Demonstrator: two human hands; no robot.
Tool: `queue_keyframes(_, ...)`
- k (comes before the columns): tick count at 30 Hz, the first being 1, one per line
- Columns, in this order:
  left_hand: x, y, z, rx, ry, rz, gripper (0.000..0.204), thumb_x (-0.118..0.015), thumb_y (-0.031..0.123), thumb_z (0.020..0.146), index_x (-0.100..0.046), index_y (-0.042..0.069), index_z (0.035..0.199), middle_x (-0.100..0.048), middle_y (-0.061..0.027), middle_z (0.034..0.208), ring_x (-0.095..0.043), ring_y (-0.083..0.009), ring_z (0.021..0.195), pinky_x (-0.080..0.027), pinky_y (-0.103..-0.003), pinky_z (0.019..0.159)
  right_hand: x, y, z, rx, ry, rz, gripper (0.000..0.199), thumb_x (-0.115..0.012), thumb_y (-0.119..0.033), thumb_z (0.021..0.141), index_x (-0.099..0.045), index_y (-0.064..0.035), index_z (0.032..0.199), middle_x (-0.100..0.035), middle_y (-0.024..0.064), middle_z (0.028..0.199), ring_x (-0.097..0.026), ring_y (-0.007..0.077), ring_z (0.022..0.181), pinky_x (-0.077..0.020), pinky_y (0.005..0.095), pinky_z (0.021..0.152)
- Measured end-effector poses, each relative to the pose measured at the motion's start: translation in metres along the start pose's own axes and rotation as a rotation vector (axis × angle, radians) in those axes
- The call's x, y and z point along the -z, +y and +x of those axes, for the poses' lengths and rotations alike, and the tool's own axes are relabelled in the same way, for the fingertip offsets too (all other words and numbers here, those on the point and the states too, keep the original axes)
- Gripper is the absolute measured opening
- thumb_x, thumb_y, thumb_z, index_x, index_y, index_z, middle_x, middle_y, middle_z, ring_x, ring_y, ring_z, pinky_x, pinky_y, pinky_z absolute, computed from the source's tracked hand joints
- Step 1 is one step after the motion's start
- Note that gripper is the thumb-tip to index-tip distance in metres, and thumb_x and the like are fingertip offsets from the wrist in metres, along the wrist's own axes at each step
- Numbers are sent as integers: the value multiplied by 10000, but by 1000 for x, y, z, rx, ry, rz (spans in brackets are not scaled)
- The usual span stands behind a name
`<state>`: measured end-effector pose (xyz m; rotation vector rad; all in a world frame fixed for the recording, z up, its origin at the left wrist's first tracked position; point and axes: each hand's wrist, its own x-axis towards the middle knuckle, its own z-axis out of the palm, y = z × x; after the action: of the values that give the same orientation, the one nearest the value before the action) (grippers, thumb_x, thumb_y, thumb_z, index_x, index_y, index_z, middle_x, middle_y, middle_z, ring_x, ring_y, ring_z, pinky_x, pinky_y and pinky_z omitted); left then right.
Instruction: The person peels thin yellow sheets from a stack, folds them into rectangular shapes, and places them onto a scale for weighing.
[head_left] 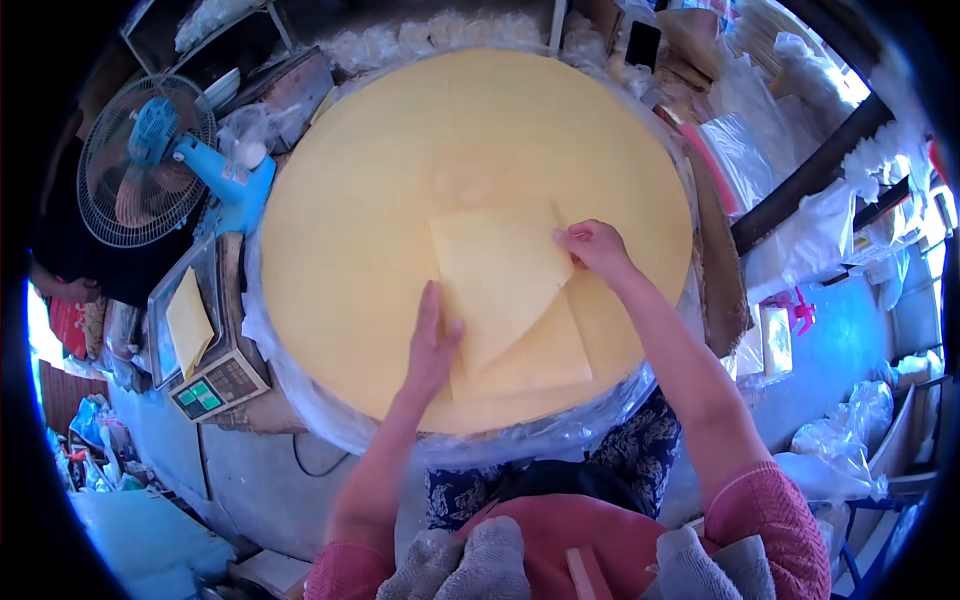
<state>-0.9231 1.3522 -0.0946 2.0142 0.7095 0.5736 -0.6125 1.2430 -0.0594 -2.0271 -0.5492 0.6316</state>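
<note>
A large round stack of thin pale-yellow sheets (350,220) lies flat before me, with clear plastic round its edge. On it rests a thin yellow sheet (500,270) folded into a roughly square packet, one flap lying slantwise across it. My right hand (594,247) pinches this sheet at its right edge, thumb and fingertips closed. Along the packet's left edge stands my left hand (433,340), fingers stretched out and thumb apart, holding nothing. Whether its fingertips press on the sheet I cannot tell.
At the left, a digital scale (222,385) carries a folded yellow sheet (188,322). Behind it stands a blue fan (225,172), with a person's hand (80,290) farther left. Plastic bags (745,155) and a dark phone (643,44) lie at the right and back right.
</note>
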Motion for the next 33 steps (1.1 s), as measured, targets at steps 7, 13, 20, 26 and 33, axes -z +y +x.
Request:
queue_keyframes(7, -25, 24, -30, -272, 41, 256, 637, -535, 258, 959, -285, 27, 1498, -241, -191, 1563, -162, -335, 1472, -149, -483, 1185, -20, 14, -10, 93, 57, -239, 473, -823, -310, 693, -649, -6, 1009, -694, 133, 878, -675, 239, 855, -543, 367, 789)
queue_keyframes(13, -33, 11, -38, -278, -52, 612, 532, -511, 260, 939, -431, 8, 1401, -286, -166, 1544, -202, -349, 1458, -208, -522, 1159, -36, -9, -53, 218, 48, -574, 543, -748, -245, 787, -546, -12, 1233, -562, 213, 1258, -594, 326, 1102, -496, 379, 939)
queue_keyframes(20, -12, 42, -47, -351, -213, 721, 714, -620, 431, 877, -390, 41, 1431, -252, -185, 1548, -190, -415, 1443, -207, -556, 1150, -53, 45, -90, 809, -58, -926, 541, -508, -295, 965, -398, -72, 1445, -294, 201, 1522, -219, 372, 1440, -246, 463, 1165)
queue_keyframes(26, 0, 52, -58, -397, -452, 851, 762, -658, 405, 831, -363, 102, 1465, -253, -226, 1526, -184, -474, 1423, -233, -553, 1147, -52, 46, -90, 803, -68, -797, 493, -481, -226, 960, -430, -72, 1426, -318, 186, 1522, -222, 366, 1443, -202, 469, 1182)
queue_keyframes(33, 25, 66, -50, -254, -655, 663, 598, -527, 274, 899, -385, 165, 1470, -369, -243, 1471, -306, -469, 1375, -310, -460, 1131, 20, 26, -121, 882, -600, -702, 712, -533, 94, 735, -478, -130, 1408, -380, 128, 1511, -285, 322, 1434, -244, 437, 1177)
